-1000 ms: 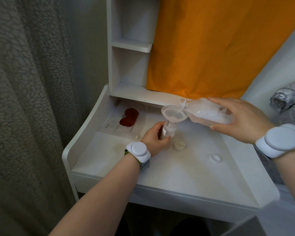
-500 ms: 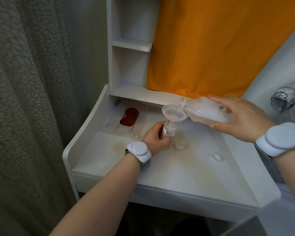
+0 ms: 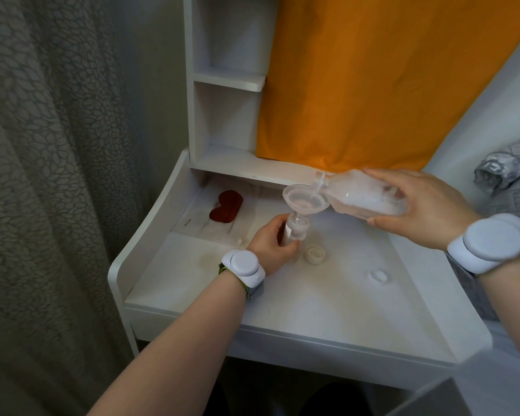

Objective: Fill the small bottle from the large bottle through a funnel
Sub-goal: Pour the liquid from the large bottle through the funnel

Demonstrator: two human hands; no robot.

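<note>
Your left hand [image 3: 272, 240] grips the light, tippy small bottle [image 3: 294, 232] under the funnel [image 3: 305, 199] while your right hand [image 3: 418, 208] holds the soft large bottle [image 3: 370, 195] at its body.

I see a white desk [image 3: 297, 307]
small bottle [image 3: 296, 229] upright; beige cap [image 3: 315, 254] just beside; white cap [image 3: 379, 276] apart; red shape [image 3: 225, 206] behind
</note>
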